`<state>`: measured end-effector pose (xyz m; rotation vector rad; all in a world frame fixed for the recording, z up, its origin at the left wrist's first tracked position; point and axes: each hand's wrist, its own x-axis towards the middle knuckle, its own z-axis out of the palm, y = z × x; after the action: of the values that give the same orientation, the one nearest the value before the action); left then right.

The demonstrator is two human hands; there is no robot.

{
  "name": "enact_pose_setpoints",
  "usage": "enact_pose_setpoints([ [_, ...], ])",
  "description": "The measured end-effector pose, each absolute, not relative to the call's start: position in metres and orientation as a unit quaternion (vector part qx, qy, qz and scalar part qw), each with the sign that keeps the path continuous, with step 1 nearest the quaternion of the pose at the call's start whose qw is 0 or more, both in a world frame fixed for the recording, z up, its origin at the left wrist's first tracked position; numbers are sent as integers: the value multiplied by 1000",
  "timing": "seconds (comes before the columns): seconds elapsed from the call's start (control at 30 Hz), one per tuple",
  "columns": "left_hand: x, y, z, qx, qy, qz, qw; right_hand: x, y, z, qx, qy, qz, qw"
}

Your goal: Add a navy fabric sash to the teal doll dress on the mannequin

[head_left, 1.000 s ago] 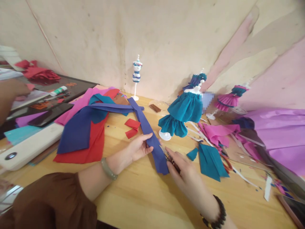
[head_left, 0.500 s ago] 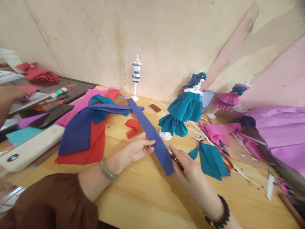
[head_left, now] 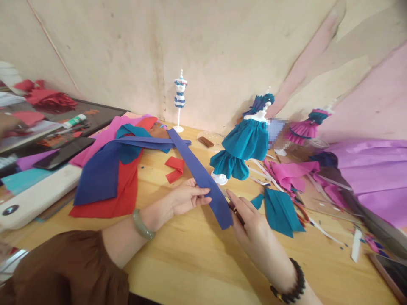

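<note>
My left hand [head_left: 190, 197] pinches the edge of a long blue strip of crepe paper [head_left: 200, 169] between thumb and fingers. The strip runs slantwise over the table, its near end hanging beside my right hand [head_left: 254, 222]. That hand is closed round scissors [head_left: 235, 212] with dark handles. Only part of the handles and a bit of metal blade show at the strip's right edge; the rest is hidden by my fingers and the strip. Just behind stands a small white dress form in a teal ruffled skirt [head_left: 246, 137].
Blue and red sheets [head_left: 97, 178] lie left, near a white case [head_left: 41, 199] and a black phone [head_left: 63, 153]. A bare-skirted mini dress form [head_left: 180, 91] stands by the wall. Teal pieces [head_left: 282, 212], pink scraps [head_left: 294, 173] and white strips lie right. Another person's hand [head_left: 11, 123] is far left.
The whole view has shifted slightly. Both hands keep their grips on the strip and scissors, with only a small shift at the strip's near end. The other person's arm has drawn back leftward.
</note>
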<state>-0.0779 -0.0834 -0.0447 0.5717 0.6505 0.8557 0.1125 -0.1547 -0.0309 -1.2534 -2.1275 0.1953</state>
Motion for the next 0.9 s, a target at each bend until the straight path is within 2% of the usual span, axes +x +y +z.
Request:
enact_pose_setpoints([
  [0.27, -79, -81, -41, 239, 281, 415, 832, 114, -155, -29, -484, -818, 66, 305],
  [0.47, -79, -77, -45, 201, 320, 425, 823, 113, -154, -31, -477, -820, 61, 310],
  [0.9, -76, -85, -43, 304, 304, 392, 813, 112, -151, -44, -483, -815, -13, 320],
])
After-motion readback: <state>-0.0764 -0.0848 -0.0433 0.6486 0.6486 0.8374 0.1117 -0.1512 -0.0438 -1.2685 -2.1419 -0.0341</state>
